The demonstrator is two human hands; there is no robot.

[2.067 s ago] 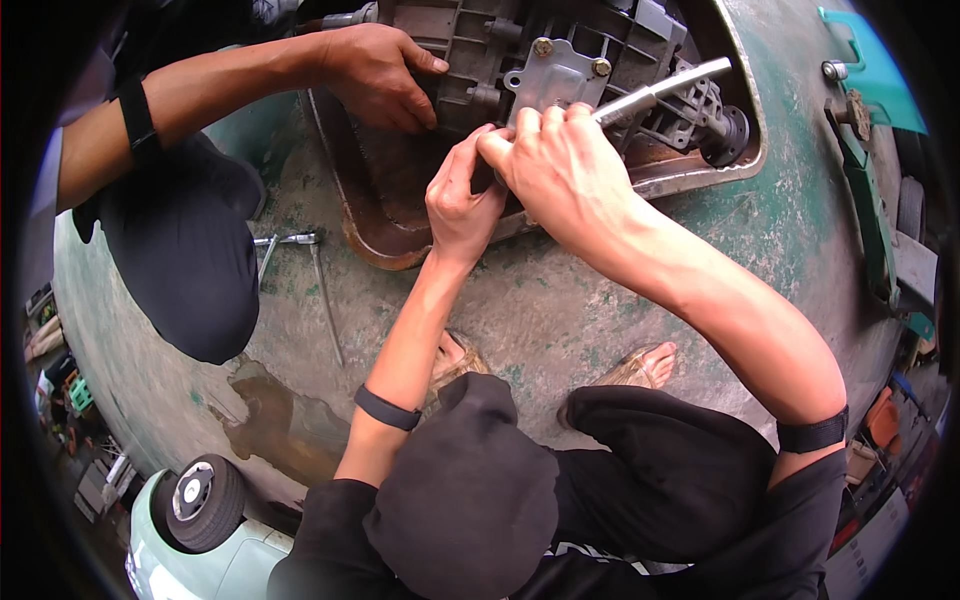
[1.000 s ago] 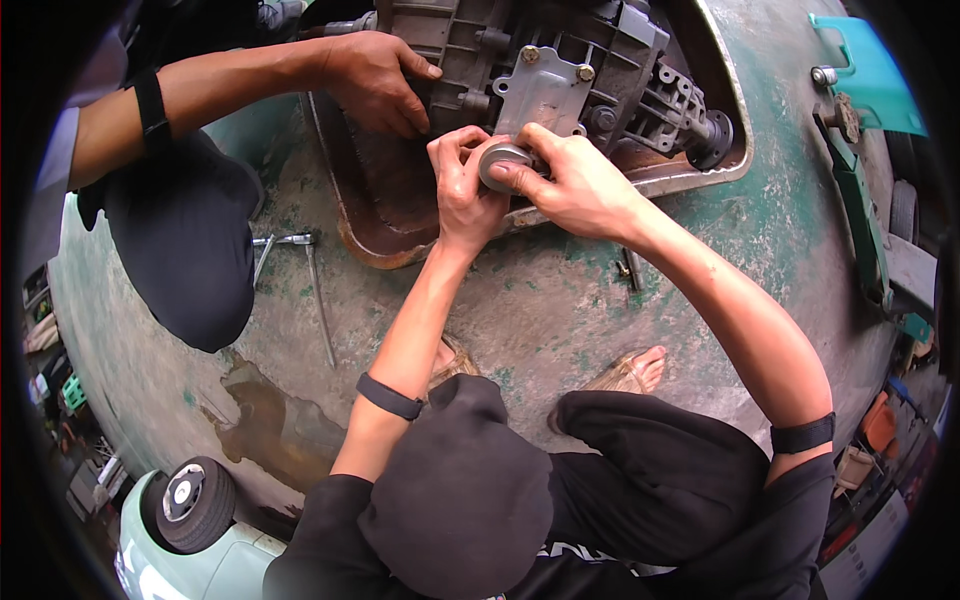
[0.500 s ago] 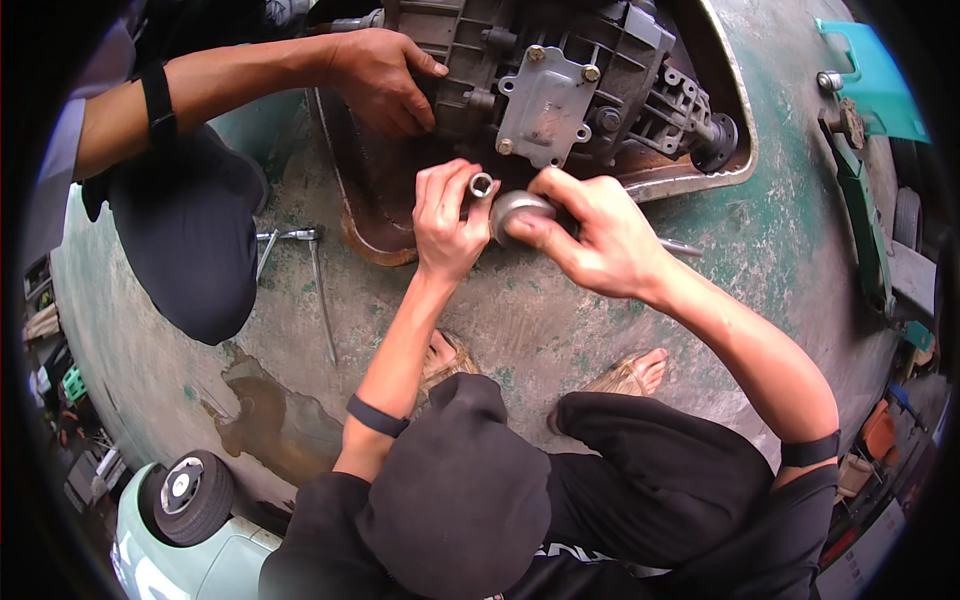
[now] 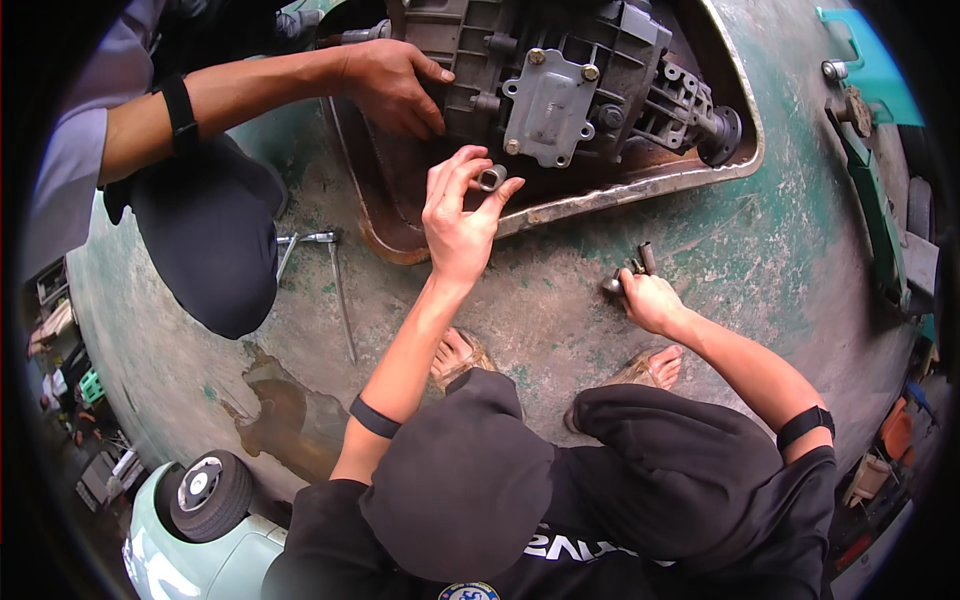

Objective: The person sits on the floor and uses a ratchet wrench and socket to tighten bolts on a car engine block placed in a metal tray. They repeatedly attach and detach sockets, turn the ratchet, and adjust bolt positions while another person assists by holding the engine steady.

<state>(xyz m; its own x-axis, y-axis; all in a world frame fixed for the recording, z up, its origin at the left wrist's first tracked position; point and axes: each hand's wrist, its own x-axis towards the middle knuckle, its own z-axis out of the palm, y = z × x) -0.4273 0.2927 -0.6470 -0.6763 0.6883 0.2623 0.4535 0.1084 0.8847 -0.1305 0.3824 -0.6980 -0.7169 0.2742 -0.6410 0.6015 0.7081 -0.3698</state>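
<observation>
My left hand (image 4: 460,222) is closed round a short metal socket (image 4: 492,178), its hollow end facing up, just in front of the tray. My right hand (image 4: 652,302) is low over the floor to the right, closed on a rounded metal piece (image 4: 612,286) whose kind I cannot make out. Beside those fingers stands a small metal cylinder (image 4: 647,258); whether it belongs to the held piece is unclear. Ahead of both hands, a grey gearbox (image 4: 610,70) with a bolted cover plate (image 4: 547,108) sits in a rusty metal tray (image 4: 640,190).
A co-worker's hand (image 4: 400,88) rests on the gearbox's left side; their dark-clad knee (image 4: 215,240) is beside the tray. A long-handled wrench (image 4: 343,300) lies on the floor. Right stands a green metal frame (image 4: 868,215). A wheel (image 4: 210,495) of a pale green car shows lower left.
My right hand has moved away from my left, right and down toward the floor, with the rounded metal piece. My left hand keeps the socket and has tilted it.
</observation>
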